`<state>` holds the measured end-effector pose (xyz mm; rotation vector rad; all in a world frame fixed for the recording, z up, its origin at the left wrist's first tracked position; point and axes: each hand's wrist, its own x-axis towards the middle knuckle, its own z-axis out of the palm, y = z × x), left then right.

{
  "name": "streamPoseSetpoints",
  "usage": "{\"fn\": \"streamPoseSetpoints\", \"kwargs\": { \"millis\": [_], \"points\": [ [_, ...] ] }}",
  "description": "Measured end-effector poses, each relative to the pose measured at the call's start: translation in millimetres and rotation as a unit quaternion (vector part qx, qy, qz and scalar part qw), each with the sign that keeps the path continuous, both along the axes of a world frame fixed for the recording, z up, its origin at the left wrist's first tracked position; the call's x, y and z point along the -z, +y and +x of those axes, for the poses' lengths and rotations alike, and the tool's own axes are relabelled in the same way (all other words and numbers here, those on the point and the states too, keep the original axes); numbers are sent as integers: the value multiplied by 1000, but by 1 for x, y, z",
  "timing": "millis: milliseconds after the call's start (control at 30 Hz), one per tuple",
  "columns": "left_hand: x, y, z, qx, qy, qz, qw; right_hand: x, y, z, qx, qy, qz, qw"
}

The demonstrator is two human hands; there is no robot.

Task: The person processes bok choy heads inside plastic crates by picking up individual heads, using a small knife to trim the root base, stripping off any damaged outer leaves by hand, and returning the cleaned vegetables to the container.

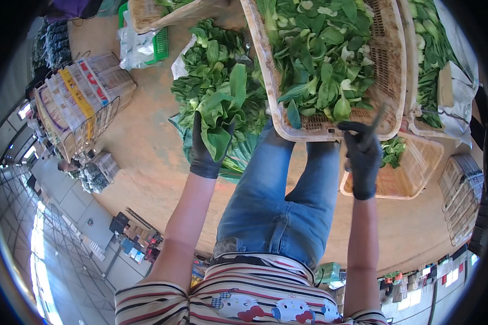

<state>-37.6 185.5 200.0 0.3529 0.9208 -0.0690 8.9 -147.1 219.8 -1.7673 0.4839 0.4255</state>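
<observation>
My left hand [208, 150], in a black glove, grips a bunch of leafy greens [221, 118] above a larger pile of greens [211, 53] on the left. In my right hand [362, 158], also black-gloved, is a thin tool, perhaps a knife [377, 122], blurred and pointing up. That hand is over the near right corner of a dirty white plastic crate [280, 132]. Loose green leaves and pale stem pieces [325, 61] lie in the crate. Green plastic sheeting [244, 156] shows under the pile.
A second crate [415, 183] with some greens stands at right, beyond it a caged stack [463, 199]. More greens [429, 61] lie at upper right. A wrapped stack in a wire cage [81, 97] and a green basket with plastic bags [160, 44] are at left.
</observation>
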Motion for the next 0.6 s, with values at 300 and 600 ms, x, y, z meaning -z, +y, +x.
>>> {"fn": "streamPoseSetpoints", "kwargs": {
  "millis": [300,600],
  "points": [
    [-13,-23,-12,45,-40,-17,998,-21,117,38,-84,29,303,949],
    [-10,-23,-22,8,-63,-139,988,-27,107,41,-81,0,343,936]
  ]
}}
